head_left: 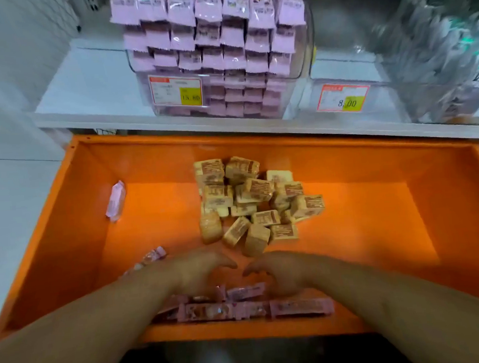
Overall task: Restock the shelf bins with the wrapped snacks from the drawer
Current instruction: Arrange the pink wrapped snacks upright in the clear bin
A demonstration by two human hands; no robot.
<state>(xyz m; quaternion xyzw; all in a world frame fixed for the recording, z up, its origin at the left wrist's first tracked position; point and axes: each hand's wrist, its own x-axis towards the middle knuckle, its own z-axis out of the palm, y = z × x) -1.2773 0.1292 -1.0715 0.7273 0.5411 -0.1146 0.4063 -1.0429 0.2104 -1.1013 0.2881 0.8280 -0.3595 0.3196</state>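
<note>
An orange drawer (64,223) stands pulled out below the shelf. Pink wrapped snacks (248,308) lie in a row along its near wall. My left hand (199,273) and my right hand (280,272) reach down onto these pink snacks, fingers pointing down and curled over them; the fingertips are hidden. A pile of tan wrapped snacks (251,200) sits in the drawer's middle. On the shelf above, a clear bin (295,71) is stacked full of pink snack packs (210,40).
One loose pink snack (115,201) leans on the drawer's left wall, another (152,257) lies by my left wrist. A second clear bin (340,99) with an 8.00 price tag stands to the right, beside a bin of silvery packs (440,51). White shelf surface (87,87) lies left.
</note>
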